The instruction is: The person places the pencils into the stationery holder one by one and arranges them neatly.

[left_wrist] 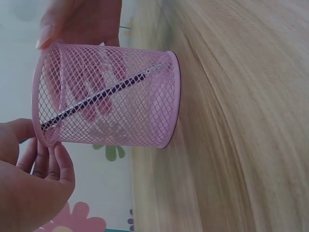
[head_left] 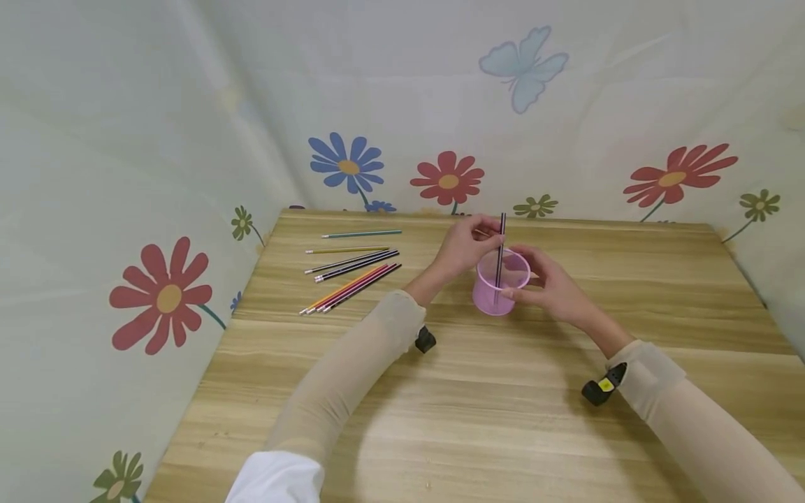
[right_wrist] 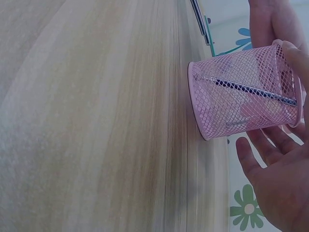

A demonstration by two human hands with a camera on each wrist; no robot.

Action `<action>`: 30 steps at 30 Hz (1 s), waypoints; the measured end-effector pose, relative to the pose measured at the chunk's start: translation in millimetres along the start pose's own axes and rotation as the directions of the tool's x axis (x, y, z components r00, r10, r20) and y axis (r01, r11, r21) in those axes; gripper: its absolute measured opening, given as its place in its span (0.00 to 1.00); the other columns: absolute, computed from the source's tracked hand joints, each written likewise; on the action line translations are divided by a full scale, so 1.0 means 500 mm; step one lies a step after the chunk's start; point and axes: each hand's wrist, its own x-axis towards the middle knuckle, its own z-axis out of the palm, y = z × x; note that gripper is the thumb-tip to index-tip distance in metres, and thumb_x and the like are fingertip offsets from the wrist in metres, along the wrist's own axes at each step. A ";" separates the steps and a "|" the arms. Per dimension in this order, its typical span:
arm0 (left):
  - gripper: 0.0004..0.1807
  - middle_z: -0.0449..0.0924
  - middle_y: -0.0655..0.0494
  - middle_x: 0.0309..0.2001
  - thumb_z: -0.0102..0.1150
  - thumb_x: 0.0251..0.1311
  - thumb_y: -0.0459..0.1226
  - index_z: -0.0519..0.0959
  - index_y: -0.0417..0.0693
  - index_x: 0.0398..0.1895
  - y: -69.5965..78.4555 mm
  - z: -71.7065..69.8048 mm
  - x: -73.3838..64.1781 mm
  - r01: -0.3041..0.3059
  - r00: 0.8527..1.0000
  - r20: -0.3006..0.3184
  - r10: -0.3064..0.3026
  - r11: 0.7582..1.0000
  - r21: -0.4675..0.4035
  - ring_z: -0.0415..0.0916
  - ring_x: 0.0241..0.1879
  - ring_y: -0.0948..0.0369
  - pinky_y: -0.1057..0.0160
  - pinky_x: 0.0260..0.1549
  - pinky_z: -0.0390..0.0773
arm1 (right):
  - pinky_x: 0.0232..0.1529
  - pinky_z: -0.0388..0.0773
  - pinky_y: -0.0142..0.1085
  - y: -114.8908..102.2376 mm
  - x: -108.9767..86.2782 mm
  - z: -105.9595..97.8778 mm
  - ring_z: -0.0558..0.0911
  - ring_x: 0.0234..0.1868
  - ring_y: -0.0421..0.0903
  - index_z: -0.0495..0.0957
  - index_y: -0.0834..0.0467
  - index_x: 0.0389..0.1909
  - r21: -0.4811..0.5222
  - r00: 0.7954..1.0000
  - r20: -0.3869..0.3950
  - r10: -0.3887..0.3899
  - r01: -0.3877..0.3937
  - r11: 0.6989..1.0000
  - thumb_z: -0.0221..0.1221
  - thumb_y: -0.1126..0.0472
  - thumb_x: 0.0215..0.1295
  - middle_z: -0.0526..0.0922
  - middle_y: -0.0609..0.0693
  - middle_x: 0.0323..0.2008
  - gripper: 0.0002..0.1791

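Observation:
A pink mesh pencil cup (head_left: 487, 300) stands upright on the wooden table. My right hand (head_left: 556, 286) holds it from the right, thumb at the near side of the rim and fingers spread around the far side. A dark striped pencil (head_left: 500, 262) leans inside the cup, its upper end sticking out above the rim. My left hand (head_left: 465, 244) pinches that pencil near the top, just left of the rim. Through the mesh, the left wrist view shows the pencil (left_wrist: 104, 94) slanting down with its silvery end near the cup's base.
Left of the cup lie several loose pencils: a teal pencil (head_left: 361, 234) at the back, a yellow pencil (head_left: 346, 249), dark pencils (head_left: 358, 265), and an orange, maroon and black group (head_left: 352, 288). A flower-printed curtain (head_left: 390, 84) rises behind the table's far edge.

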 end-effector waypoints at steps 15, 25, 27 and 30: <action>0.16 0.86 0.59 0.48 0.68 0.72 0.45 0.84 0.48 0.56 -0.060 -0.094 -0.052 0.044 0.995 0.079 -0.054 0.992 0.122 0.82 0.49 0.61 0.64 0.50 0.83 | 0.70 0.70 0.61 0.003 -0.001 0.002 0.71 0.73 0.61 0.60 0.62 0.79 0.020 1.000 0.001 0.008 -0.008 1.000 0.73 0.67 0.65 0.70 0.62 0.72 0.45; 0.14 0.86 0.56 0.45 0.69 0.71 0.42 0.85 0.44 0.53 -0.108 -0.217 -0.107 0.129 0.991 0.015 -0.135 0.967 0.222 0.82 0.46 0.57 0.55 0.50 0.82 | 0.71 0.70 0.61 0.003 0.001 -0.002 0.70 0.74 0.61 0.60 0.62 0.78 0.020 1.000 0.004 0.018 -0.018 1.000 0.73 0.68 0.64 0.70 0.61 0.72 0.45; 0.15 0.86 0.55 0.44 0.69 0.71 0.41 0.85 0.42 0.53 -0.122 -0.235 -0.122 0.152 0.988 0.003 -0.157 0.958 0.242 0.82 0.46 0.56 0.54 0.49 0.82 | 0.70 0.70 0.61 0.003 0.001 -0.002 0.70 0.74 0.61 0.60 0.62 0.79 0.018 1.000 0.006 0.015 -0.015 1.000 0.73 0.68 0.65 0.70 0.62 0.72 0.45; 0.15 0.85 0.54 0.45 0.70 0.70 0.40 0.85 0.42 0.54 -0.141 -0.260 -0.140 0.182 0.982 -0.011 -0.187 0.940 0.287 0.82 0.45 0.56 0.54 0.46 0.82 | 0.69 0.71 0.62 0.004 0.001 -0.002 0.70 0.73 0.63 0.59 0.63 0.79 0.014 1.000 0.015 -0.001 0.001 1.000 0.72 0.68 0.65 0.70 0.63 0.72 0.46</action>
